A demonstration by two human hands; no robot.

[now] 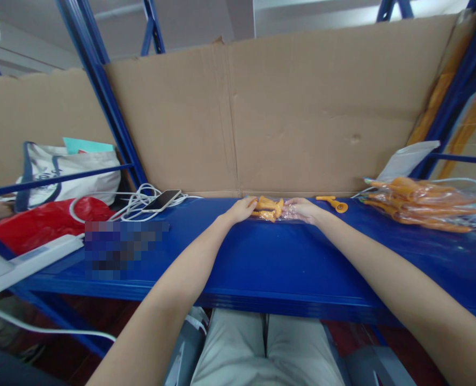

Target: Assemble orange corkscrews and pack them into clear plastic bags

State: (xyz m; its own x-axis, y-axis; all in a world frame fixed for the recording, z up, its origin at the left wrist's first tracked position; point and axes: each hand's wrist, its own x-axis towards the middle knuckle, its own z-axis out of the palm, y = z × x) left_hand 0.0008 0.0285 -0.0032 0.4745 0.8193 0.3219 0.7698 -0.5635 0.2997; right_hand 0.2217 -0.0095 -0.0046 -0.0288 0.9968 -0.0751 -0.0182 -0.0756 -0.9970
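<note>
A clear plastic bag (269, 219) with orange plastic parts (268, 203) in it lies near the back of the blue shelf, between my hands. My left hand (241, 210) is closed on the bag's left end, with its fingertips against the orange parts. At the right end, my right hand (305, 210) grips the crumpled clear plastic. Just beyond my right hand lies a loose orange piece (336, 204) with a funnel-shaped end. The exact shape of the bagged parts is hard to make out through the shiny film.
Several filled bags of orange parts (418, 203) are piled at the right. To the left are a phone (163, 200), tangled white cables (135, 206), a red bag (56, 221) and a white power strip (40, 260). A cardboard panel (302, 107) closes off the back.
</note>
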